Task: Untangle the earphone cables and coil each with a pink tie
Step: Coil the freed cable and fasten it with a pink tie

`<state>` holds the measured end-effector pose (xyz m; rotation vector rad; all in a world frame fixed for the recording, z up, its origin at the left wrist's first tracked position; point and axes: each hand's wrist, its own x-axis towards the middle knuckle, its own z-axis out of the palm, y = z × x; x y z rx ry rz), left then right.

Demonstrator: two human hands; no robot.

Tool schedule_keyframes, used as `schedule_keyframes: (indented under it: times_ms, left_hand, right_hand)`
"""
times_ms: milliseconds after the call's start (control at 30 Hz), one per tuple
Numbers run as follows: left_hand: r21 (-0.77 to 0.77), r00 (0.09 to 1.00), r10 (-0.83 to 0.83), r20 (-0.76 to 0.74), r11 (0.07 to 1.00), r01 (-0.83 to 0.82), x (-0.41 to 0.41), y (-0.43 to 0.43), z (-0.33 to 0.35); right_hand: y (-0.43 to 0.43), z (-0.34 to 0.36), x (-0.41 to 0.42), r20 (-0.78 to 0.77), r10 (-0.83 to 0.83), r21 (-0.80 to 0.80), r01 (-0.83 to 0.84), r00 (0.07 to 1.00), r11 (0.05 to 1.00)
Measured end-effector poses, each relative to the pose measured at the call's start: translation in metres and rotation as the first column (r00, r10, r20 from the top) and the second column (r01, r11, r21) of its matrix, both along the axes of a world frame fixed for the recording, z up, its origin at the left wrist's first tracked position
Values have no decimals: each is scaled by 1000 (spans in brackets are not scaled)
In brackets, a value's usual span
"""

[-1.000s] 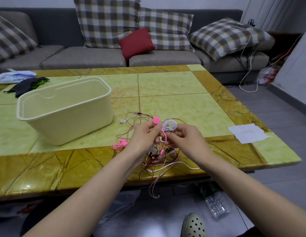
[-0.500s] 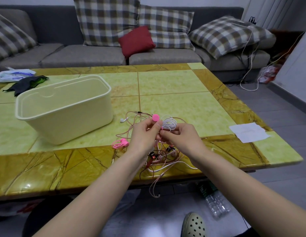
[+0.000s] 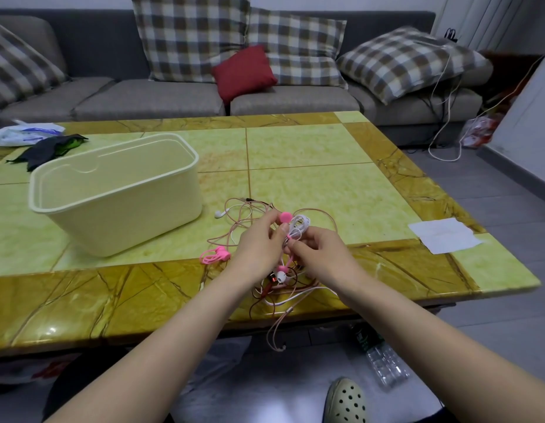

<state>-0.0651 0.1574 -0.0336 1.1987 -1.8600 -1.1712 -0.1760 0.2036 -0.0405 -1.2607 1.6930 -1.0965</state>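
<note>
Near floor: perforated clog (image 3: 345,401); clear plastic bottle (image 3: 384,360) lying under the table edge, green label print too small to read.

Table (image 3: 82,300), near edge: tangle of earphone cables (image 3: 285,290), red, white and rose-gold, lies on the brown border. One rose-gold loop (image 3: 275,331) hangs over the edge toward the floor.

Just above the tangle, both hands meet. Left hand (image 3: 257,248) pinches the white earphone coil (image 3: 300,225) between thumb and fingers. The pink tie (image 3: 285,217) shows its round head at the left fingertips. Right hand (image 3: 318,254) pinches the tie's thin strand against the coil.

Left of the hands: spare pink ties (image 3: 214,255) flat on the table, apart from the tangle. Beyond them, a white earbud (image 3: 218,213), then the cream plastic bin (image 3: 118,196), open top.

Right: white paper sheet (image 3: 442,235) near the table's right edge. Bare green tiles between bin and paper, beyond the hands.

Far left corner: black cloth (image 3: 48,148) and a plastic bag (image 3: 24,134), blue print unreadable. Behind: grey sofa (image 3: 149,100), red cushion (image 3: 243,73).
</note>
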Motion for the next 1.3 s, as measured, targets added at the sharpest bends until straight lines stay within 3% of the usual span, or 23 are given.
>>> schedule_keyframes:
  times_ms: [167,267,467,633,733,900,1067,1200,1300]
  left_hand:
    - [-71,999,29,-41,997,-32,-1,-1,0]
    - [-73,994,16,-109,997,-24,-3,0,6]
    - [-166,991,-22,-130,986,0,-12,-2,13]
    - [-107,988,-22,-151,994,5,-14,-3,11]
    - [-66,983,-31,-179,998,20,-14,1,12]
    - [-150,994,27,-109,988,-44,-6,-3,11]
    - [-92,994,-82,-74,993,75,1,4,12]
    - [-115,968,-237,88,962,246,10,14,13]
    - [-202,933,-232,277,935,293,11,22,15]
  right_hand:
    - [1,3,8,-29,9,-54,-11,1000,998]
    - [4,6,14,61,23,-81,-18,998,997]
    - [11,11,18,3,-95,-161,95,995,982]
    - [16,14,20,1,-96,-168,95,995,981]
    - [20,10,22,67,-38,-190,50,997,981]
    - [24,5,20,301,-63,-158,115,952,981]
    - [22,4,5,407,54,20,-68,912,997]
    - [15,9,-21,199,107,141,-136,974,981]
    - [9,15,-33,29,143,128,-145,989,981]
